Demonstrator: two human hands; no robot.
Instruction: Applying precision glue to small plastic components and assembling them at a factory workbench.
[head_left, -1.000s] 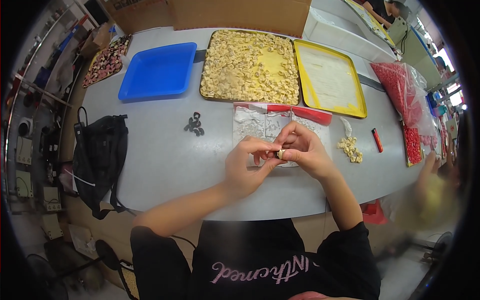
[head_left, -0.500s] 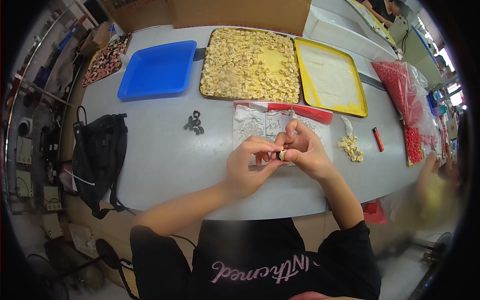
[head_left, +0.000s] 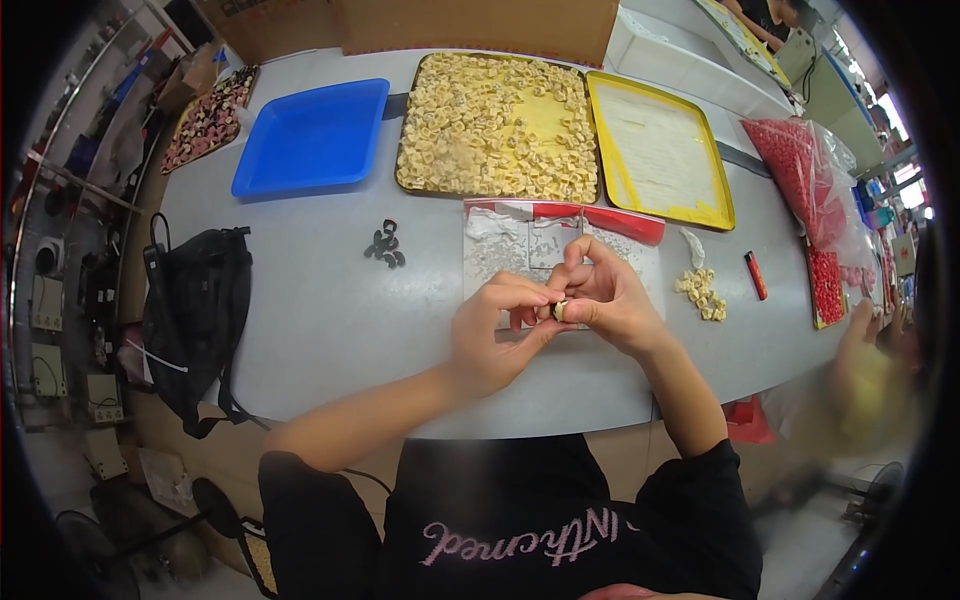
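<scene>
Between the fingertips of both hands is a small cream-coloured piece (head_left: 560,311) with a dark part showing at its edge. My left hand (head_left: 497,325) pinches it from the left, and my right hand (head_left: 612,300) grips it with thumb and fingers from the right. The hands meet above the near edge of a white sheet (head_left: 490,262) littered with grey bits. To the left on the table lies a small cluster of black pieces (head_left: 384,245). Right of my right hand sits a pile of cream pieces (head_left: 702,293), with a crumpled white scrap (head_left: 692,247) just behind it.
Across the back stand a blue tray (head_left: 312,140), a tray full of cream pieces (head_left: 480,130) and a yellow-rimmed tray (head_left: 728,205). A black bag (head_left: 200,310) lies left; a red lighter-like stick (head_left: 755,276) and bagged red pieces (head_left: 795,175) lie right. Another person's arm (head_left: 855,335) shows at far right.
Both hands stay nearly in place, still pinching the small piece. It seems slightly turned, with less of its dark part visible. The whole view has shifted slightly.
</scene>
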